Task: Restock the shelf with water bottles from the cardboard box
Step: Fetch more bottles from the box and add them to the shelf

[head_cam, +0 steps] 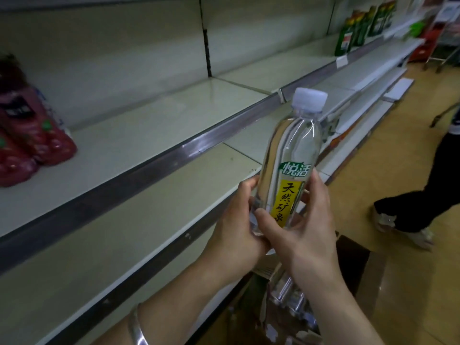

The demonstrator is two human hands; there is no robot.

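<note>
Head view: water bottle (pixel 291 155) upright, white-capped, yellow label facing out — gripped low by left hand (pixel 236 220) and right hand (pixel 306 225), above the shelf (pixel 124 220) edge. Cardboard box (pixel 361 275) below — more bottles inside.

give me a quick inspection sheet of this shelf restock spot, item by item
surface: cream shelf in front of the hands, bare where visible.
job's things: one clear water bottle with a white cap, upright, held above the shelf edge; open cardboard box below on the floor side, more bottles inside.
clutter: red packs at the left end of the shelf above; green packs far down the aisle.
grippers: left hand and right hand both wrap fingers round the bottle's lower half; silver bangle on the left wrist.
cables: nothing seen.
surroundings: another person's legs on the tan floor to the right.
</note>
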